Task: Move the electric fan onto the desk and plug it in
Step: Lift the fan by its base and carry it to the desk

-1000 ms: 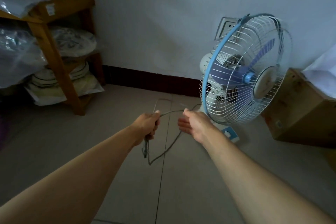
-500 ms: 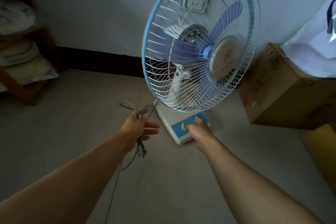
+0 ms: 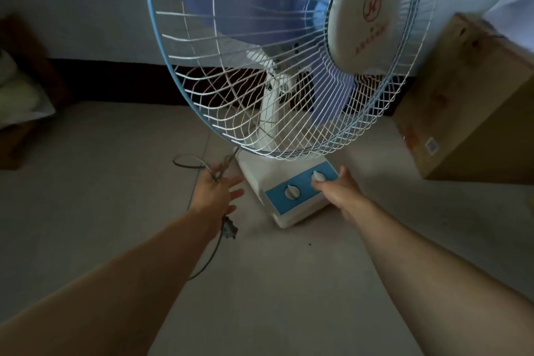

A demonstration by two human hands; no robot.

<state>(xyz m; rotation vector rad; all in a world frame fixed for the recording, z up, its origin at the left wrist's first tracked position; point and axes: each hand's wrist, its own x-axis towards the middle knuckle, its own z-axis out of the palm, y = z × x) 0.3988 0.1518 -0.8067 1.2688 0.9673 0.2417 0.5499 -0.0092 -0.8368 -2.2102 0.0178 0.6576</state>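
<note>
The electric fan (image 3: 277,101) stands on the tiled floor, with a blue-rimmed wire cage, blue blades and a white base (image 3: 260,173) bearing a blue panel with two white knobs. My left hand (image 3: 215,193) holds the fan's grey power cord (image 3: 187,163) looped through its fingers; the plug (image 3: 229,228) dangles below the wrist. My right hand (image 3: 338,191) rests on the right front corner of the base, fingers by the right knob (image 3: 318,176). No desk is in view.
A cardboard box (image 3: 474,113) sits on the floor right of the fan, close to its cage. A dark skirting board (image 3: 101,81) runs along the white wall behind. A wooden shelf leg with bundles (image 3: 17,95) shows at the far left.
The view has closed in on the fan, which now fills the upper frame. My right hand went from the cord to the fan's base. My left hand kept hold of the cord.
</note>
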